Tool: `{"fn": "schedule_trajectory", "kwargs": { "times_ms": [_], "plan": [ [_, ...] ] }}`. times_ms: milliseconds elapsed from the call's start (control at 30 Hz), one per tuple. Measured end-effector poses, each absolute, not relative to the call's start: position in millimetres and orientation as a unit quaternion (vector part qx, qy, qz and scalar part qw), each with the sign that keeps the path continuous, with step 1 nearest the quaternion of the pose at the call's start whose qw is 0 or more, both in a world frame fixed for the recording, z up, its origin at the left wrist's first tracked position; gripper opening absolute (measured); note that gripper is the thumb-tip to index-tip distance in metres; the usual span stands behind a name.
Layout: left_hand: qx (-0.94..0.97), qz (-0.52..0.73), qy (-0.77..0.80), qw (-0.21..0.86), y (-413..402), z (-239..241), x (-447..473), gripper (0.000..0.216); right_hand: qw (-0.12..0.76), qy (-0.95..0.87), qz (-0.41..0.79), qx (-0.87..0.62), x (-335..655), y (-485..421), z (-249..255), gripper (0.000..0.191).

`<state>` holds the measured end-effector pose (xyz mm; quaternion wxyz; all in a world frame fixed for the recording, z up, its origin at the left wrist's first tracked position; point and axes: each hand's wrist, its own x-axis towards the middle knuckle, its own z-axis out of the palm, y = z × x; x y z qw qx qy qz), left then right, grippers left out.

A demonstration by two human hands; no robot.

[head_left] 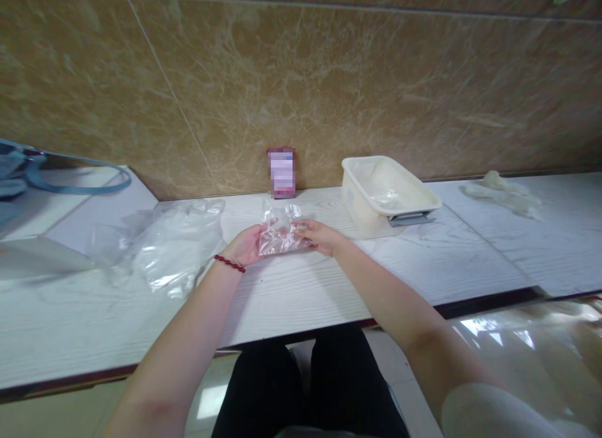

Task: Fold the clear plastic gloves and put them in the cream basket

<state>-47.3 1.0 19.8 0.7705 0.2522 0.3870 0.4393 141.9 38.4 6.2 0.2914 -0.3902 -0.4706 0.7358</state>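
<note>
A small clear plastic bag with something reddish inside rests on the white table. My left hand grips its left side, fingers curled under it; a red bead bracelet circles that wrist. My right hand pinches the bag's right edge with closed fingers. Both hands hold the bag between them, just above the tabletop.
A pile of clear plastic bags lies to the left. A cream plastic tub sits on a small scale to the right. A small purple box leans against the marble wall. Crumpled plastic lies far right, a blue bag far left.
</note>
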Motion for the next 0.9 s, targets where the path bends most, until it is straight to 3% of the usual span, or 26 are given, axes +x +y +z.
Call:
{"fn": "schedule_trajectory", "kwargs": {
  "times_ms": [267, 500, 900],
  "plan": [
    [0.272, 0.469, 0.402, 0.738, 2, 16, -46, 0.046, 0.316, -0.444, 0.761, -0.352, 143, 41, 6, 0.028],
    [0.278, 0.478, 0.374, 0.744, 3, 11, -50, 0.012, 0.316, -0.418, 0.782, -0.338, 143, 47, -1, 0.009],
    [0.28, 0.435, 0.321, 0.793, -6, 29, -55, 0.018, 0.355, -0.426, 0.766, -0.324, 148, 47, 2, 0.018]
  ]
}}
